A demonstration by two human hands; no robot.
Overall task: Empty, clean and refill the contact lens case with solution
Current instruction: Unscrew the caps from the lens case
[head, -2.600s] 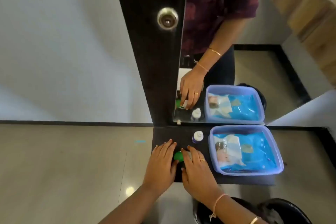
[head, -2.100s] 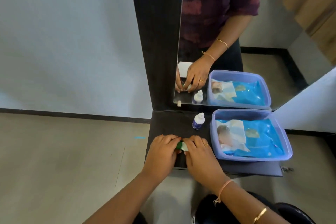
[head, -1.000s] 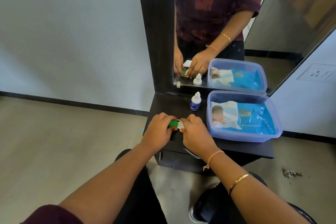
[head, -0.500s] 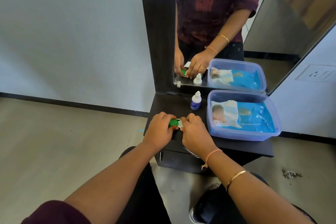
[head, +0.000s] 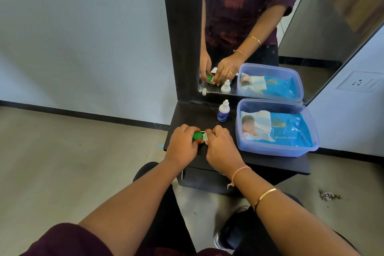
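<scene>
A low black shelf (head: pixel 259 162) juts from the foot of a dark-framed mirror. At its front left edge, a small contact lens case with a green round cap (head: pixel 198 135) sits pinched between both hands. Just beyond that grip stands a small white dropper bottle with a blue label (head: pixel 223 111). Right of the grip rests a translucent blue plastic tub (head: pixel 276 150), near the bottle.
</scene>
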